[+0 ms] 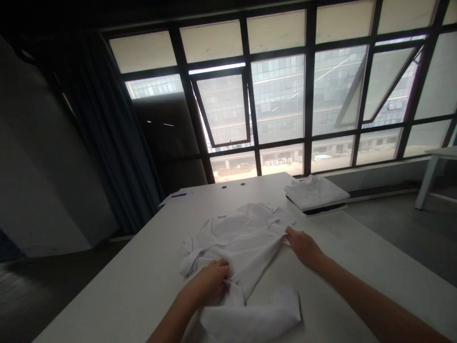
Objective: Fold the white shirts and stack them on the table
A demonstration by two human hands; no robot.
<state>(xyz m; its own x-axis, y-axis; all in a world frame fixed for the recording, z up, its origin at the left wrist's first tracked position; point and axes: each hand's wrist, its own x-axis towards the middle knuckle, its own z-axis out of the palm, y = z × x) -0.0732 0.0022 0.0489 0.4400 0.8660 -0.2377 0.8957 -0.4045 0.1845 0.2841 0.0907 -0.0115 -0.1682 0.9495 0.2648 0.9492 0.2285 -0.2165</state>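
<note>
Nearest to the camera lies a flat white sleeve [250,320] of a crumpled white shirt [243,238], and it reaches to the lower border of the view, so the near edge of the worktop [150,267] cannot be seen. The shirt lies about the middle of the worktop, not spread flat, with wrinkles and small folds along its borders. The left hand [209,281] is on the near side of the shirt, and its fingers [223,269] are curled narrow and grip the cloth. The right hand [303,247] is at the right border of the shirt, and its fingers [290,233] are also narrow, pinching the edge of the cloth. On the left of the shirt, a wide band of worktop goes to the long left edge, and a similar wide band lies under and beyond the right arm. Farther away, a folded white garment [314,193] sits at the right edge, well apart from the hands, and a sheet of paper [176,197] with a blue pen [178,195] lies near the far left corner.
</note>
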